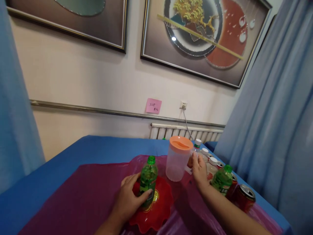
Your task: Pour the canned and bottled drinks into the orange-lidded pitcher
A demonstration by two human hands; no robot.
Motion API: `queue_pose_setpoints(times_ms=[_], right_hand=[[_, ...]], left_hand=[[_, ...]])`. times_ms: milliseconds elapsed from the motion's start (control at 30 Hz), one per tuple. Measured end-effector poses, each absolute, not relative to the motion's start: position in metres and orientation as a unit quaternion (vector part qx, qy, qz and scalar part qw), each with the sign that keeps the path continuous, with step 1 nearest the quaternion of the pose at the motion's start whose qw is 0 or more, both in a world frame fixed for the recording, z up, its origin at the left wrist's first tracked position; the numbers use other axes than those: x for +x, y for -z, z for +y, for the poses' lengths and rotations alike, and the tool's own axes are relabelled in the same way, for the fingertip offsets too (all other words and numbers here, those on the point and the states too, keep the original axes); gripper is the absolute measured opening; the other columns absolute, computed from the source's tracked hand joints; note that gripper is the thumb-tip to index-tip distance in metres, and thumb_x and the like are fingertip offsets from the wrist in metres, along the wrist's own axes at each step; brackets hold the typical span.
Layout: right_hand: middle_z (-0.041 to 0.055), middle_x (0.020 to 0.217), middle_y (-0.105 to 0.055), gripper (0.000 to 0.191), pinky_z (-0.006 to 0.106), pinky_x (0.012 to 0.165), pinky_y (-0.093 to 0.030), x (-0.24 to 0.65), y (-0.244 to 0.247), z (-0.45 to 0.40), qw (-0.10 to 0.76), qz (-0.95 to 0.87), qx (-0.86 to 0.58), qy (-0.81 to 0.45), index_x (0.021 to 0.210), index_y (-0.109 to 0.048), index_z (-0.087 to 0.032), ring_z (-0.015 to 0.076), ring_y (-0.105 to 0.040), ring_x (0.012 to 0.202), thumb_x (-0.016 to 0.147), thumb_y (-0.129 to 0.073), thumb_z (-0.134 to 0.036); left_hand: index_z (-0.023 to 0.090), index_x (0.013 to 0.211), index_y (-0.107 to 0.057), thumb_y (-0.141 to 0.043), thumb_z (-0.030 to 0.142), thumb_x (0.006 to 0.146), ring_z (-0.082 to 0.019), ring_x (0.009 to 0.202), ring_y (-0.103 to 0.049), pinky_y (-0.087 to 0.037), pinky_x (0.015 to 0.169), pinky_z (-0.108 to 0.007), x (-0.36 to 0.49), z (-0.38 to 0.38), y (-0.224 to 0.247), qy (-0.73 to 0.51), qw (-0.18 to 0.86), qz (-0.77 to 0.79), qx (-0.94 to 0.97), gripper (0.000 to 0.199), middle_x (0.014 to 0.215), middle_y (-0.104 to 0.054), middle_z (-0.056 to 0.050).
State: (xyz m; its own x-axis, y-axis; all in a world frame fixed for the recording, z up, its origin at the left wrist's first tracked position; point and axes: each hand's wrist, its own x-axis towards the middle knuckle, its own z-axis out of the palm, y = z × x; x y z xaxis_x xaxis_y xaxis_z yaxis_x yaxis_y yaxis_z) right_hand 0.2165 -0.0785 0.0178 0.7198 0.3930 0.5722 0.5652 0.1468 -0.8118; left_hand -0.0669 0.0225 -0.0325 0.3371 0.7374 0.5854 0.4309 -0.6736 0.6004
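Note:
A green bottle without a cap (pixel 148 182) stands upright on a red scalloped plate (pixel 162 209). My left hand (pixel 132 195) is wrapped round its lower part, thumb on the near side. To the right of the plate stands a clear plastic pitcher (pixel 175 164) with an orange lid (pixel 181 143). My right hand (pixel 200 168) is at the pitcher's right side, where its handle would be; the fingers look bent, but what they hold, if anything, is hidden.
Along the right edge stand a second green bottle (pixel 222 179), white-capped containers (pixel 212 166) and red cans (pixel 244 197). Purple plastic sheeting (pixel 93 195) covers part of the blue table (pixel 102 148). Behind are a wall rail, a radiator (pixel 161 131) and a plugged-in cord. Blue curtains hang at both sides.

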Motion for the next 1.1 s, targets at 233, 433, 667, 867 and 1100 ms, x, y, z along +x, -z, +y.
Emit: queue_pose_setpoints(times_ms=[233, 433, 667, 867, 1100], right_hand=[[-0.003, 0.066, -0.048, 0.047, 0.029, 0.062, -0.043, 0.211, 0.0, -0.069, 0.662, -0.365, -0.655, 0.021, 0.073, -0.046, -0.024, 0.0176, -0.049, 0.064, 0.094, -0.039, -0.066], [-0.0012, 0.072, -0.053, 0.046, 0.031, 0.066, -0.046, 0.215, 0.012, -0.067, 0.667, -0.353, -0.656, 0.013, 0.079, -0.05, -0.023, 0.0191, -0.053, 0.069, 0.094, -0.039, -0.066], [0.0152, 0.14, -0.049, 0.052, 0.049, 0.113, -0.032, 0.193, 0.022, -0.108, 0.666, -0.382, -0.632, 0.103, 0.134, -0.047, -0.018, 0.0289, -0.043, 0.133, 0.091, -0.058, -0.043], [0.0107, 0.143, -0.054, 0.063, 0.05, 0.112, -0.04, 0.129, 0.03, -0.121, 0.607, -0.535, -0.572, -0.135, 0.142, -0.05, -0.026, 0.0305, -0.051, 0.132, 0.083, -0.071, -0.031], [0.0082, 0.132, -0.063, 0.077, 0.048, 0.106, -0.046, 0.109, -0.006, -0.105, 0.572, -0.591, -0.511, -0.251, 0.142, -0.05, -0.028, 0.0303, -0.06, 0.121, 0.072, -0.083, -0.04]], left_hand=[[0.025, 0.119, -0.068, -0.075, 0.051, 0.068, -0.033, 0.107, -0.064, -0.054, 0.096, -0.05, -0.069, 0.028, 0.042, -0.434, 0.162, 0.347, 0.815, 0.058, 0.112, -0.073, -0.009], [0.023, 0.117, -0.068, -0.074, 0.056, 0.067, -0.033, 0.105, -0.066, -0.055, 0.094, -0.049, -0.07, 0.028, 0.041, -0.441, 0.152, 0.353, 0.811, 0.06, 0.11, -0.074, -0.01], [0.023, 0.114, -0.069, -0.075, 0.056, 0.068, -0.031, 0.105, -0.067, -0.057, 0.092, -0.046, -0.066, 0.019, 0.028, -0.429, 0.156, 0.347, 0.819, 0.057, 0.109, -0.074, -0.009], [0.021, 0.117, -0.067, -0.074, 0.056, 0.068, -0.033, 0.108, -0.067, -0.056, 0.094, -0.049, -0.066, 0.011, 0.02, -0.419, 0.176, 0.346, 0.821, 0.061, 0.113, -0.073, -0.011], [0.027, 0.119, -0.066, -0.075, 0.066, 0.065, -0.03, 0.104, -0.07, -0.058, 0.094, -0.042, -0.061, 0.004, 0.015, -0.429, 0.287, 0.3, 0.802, 0.067, 0.115, -0.073, -0.006]])
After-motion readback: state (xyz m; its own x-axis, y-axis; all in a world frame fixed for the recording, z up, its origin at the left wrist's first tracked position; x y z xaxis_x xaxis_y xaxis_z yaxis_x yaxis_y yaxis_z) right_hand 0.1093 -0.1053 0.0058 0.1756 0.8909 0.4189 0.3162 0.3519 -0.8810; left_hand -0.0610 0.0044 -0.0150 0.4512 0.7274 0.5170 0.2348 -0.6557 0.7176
